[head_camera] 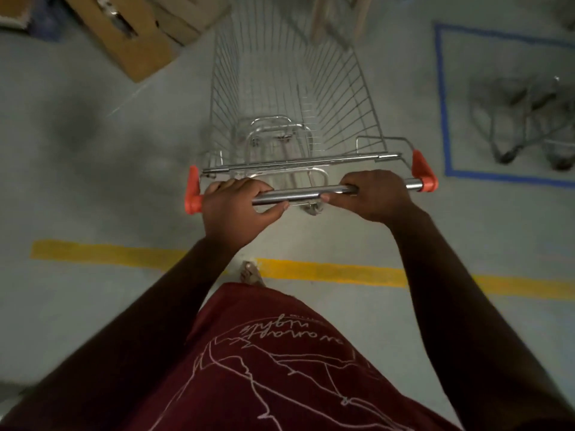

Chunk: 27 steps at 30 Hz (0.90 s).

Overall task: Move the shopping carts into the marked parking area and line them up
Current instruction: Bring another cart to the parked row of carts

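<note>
A wire shopping cart (289, 98) with orange end caps on its chrome handle stands straight ahead of me, its basket empty. My left hand (236, 209) grips the handle near the left cap. My right hand (378, 194) grips the handle closer to the right cap. To the right, blue tape (441, 98) marks a rectangular parking area on the grey floor. Inside that area other carts (529, 119) are parked, blurred, with frames and wheels showing. The cart I hold is outside the blue outline, to its left.
Cardboard boxes (130, 35) lie on the floor at the upper left, close to the cart's front left. A yellow floor line (99, 253) runs across just behind the handle, under my arms. A wooden-legged object (339, 20) stands beyond the cart's front.
</note>
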Available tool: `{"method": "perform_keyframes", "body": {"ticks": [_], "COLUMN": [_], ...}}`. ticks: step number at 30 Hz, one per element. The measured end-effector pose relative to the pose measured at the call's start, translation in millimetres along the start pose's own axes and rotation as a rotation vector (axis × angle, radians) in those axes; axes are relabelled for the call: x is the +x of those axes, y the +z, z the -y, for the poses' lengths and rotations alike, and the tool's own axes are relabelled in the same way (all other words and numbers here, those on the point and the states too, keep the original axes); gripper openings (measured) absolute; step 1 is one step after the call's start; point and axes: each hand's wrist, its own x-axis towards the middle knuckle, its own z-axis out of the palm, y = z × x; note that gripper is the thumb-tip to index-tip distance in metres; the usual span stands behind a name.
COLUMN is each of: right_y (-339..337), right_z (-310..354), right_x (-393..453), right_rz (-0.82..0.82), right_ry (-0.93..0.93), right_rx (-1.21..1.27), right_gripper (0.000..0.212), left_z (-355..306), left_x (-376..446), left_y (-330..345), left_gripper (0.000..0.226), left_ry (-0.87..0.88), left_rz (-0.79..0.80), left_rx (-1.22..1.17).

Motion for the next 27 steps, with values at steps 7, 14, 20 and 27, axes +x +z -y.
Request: {"method": "perform_keyframes", "body": {"ticks": [7, 14, 20, 27], "right_y": [18, 28, 31, 38], "right_z": [8, 24, 30, 53], "right_x": [-87, -175, -230, -241], "right_rz": [-0.135, -0.145, -0.182, -0.273], "right_ry": [0.127, 0.346, 0.561, 0.803], "right_rx": [-0.01, 0.012, 0.014, -0.005], "right_gripper": [0.082, 0.07, 0.081, 0.076], "left_z": [-39, -80, -114, -120], "left_x": [-14, -45, -50, -12], "left_y": [5, 16, 25, 45], "left_gripper": [0.045, 0.04, 0.045, 0.043], "left_ry": [0.089, 0.259, 0.411, 0.659], "left_rz": [0.218, 0.271, 0.328, 0.464], "left_rx": [-0.036, -0.054, -0.089, -0.121]}}
